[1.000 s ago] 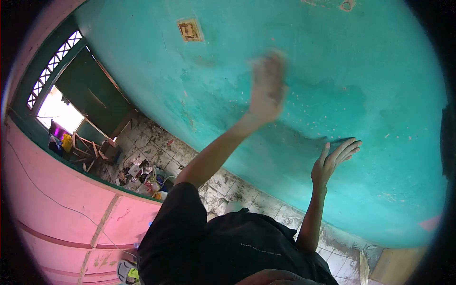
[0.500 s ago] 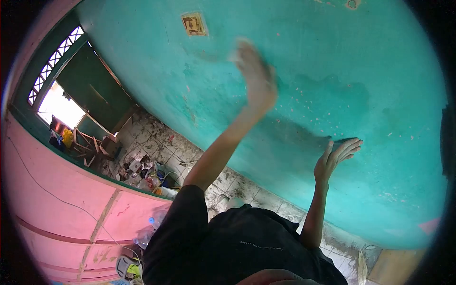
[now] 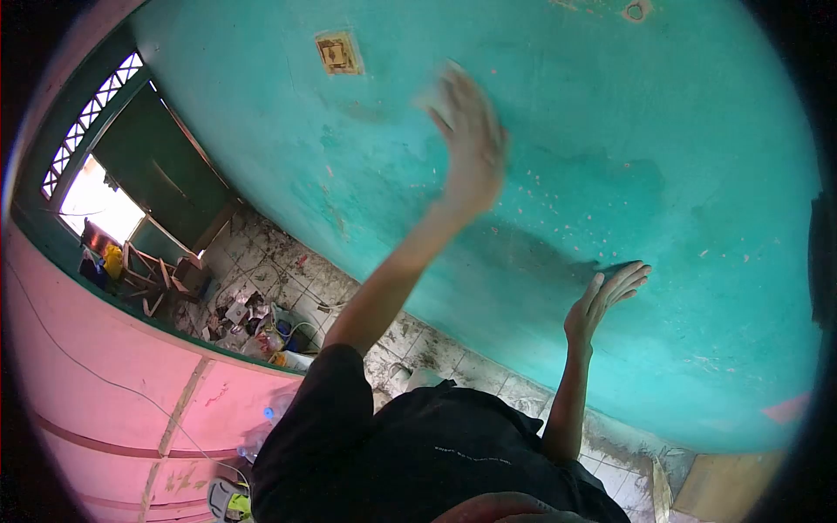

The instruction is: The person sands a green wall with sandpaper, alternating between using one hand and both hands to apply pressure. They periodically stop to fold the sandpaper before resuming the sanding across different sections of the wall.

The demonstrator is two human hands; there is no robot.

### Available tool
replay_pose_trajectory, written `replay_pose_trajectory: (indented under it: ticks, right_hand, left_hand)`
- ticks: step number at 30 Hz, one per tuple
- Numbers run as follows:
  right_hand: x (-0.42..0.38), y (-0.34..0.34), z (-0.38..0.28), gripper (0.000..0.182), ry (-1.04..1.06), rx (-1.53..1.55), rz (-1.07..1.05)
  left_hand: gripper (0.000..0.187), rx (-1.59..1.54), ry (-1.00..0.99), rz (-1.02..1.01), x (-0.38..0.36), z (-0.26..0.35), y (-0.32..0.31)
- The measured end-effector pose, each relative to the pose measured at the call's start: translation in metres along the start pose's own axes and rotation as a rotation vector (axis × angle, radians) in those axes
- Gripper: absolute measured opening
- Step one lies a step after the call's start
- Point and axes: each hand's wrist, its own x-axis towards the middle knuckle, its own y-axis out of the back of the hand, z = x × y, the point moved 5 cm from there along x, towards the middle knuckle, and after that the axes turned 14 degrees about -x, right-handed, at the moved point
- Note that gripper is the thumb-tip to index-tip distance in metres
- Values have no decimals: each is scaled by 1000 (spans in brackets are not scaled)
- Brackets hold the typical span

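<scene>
"Straight ahead, filling the view: green wall (image 3: 575,96), dark patch (image 3: 623,179) and all. What's new?"

"Left hand (image 3: 472,139)! Blurred, nearer the wall's square fitting (image 3: 338,53) than a second ago, fingers stretched loose; whether the palm touches, can't tell."

"And the right hand (image 3: 600,303)?"

"Parked as before, fingers straight, gripping nothing visible. So the left seems to be doing the moving!"

"Farther out, litter (image 3: 253,327) strewn over the floor tiles (image 3: 478,370)."

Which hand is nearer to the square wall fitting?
The left hand, blurred and higher in the picture; the right hand is lower, sharper and farther from the fitting.
</scene>
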Motion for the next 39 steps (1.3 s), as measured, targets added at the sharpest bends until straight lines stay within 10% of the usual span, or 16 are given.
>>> replay_pose_trajectory:
  ticks: [4, 8, 17, 21, 26, 29, 39]
  right_hand:
    - [0, -3, 1, 74, -10, -12, 0]
    - [-2, -1, 12, 76, 25, -12, -36]
    - [-1, -11, 19, 75, 15, -44, -16]
    - [-4, -13, 17, 75, 39, -59, -21]
    - [-2, -13, 13, 74, 29, -67, 59]
    - [-2, -7, 10, 75, 28, -49, -1]
    - [-5, -1, 11, 74, 33, 15, -33]
  left_hand:
    - [77, 16, -91, -316, -65, 27, -42]
    - [65, -77, 155, 386, 22, -38, 32]
    - [68, 95, -149, 132, -3, -36, 3]
    - [68, -60, 71, 382, 58, -31, 42]
    - [67, 82, -35, -181, -54, -5, -20]
    - [70, -122, 101, 361, 23, -47, 32]
    - [64, 14, -89, 184, 24, -30, 8]
